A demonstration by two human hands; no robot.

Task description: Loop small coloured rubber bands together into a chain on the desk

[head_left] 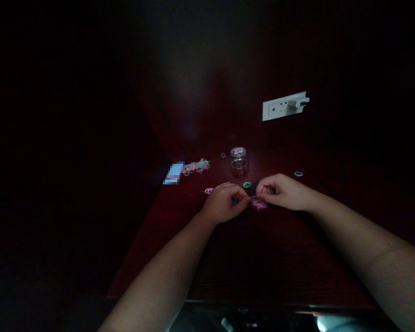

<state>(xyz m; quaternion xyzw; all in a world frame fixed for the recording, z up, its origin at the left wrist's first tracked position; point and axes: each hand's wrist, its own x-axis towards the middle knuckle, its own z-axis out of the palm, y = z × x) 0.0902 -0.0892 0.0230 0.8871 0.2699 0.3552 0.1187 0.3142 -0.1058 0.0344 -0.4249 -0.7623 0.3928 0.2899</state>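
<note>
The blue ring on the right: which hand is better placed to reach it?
Probably the right hand: it is nearer to the blue ring. The left hand is farther, beyond the pink pile.

Dark red tabletop is carrying 1 lidded jar. A mixed-colour band heap is lying beside a blurred blue item. Green bands, pink bands, a pink-purple pile, 1 purple ring and 1 teal ring are resting there.

Two hands, one jar and one multicolored band pile appear. One socket panel and one plug are visible.
</note>
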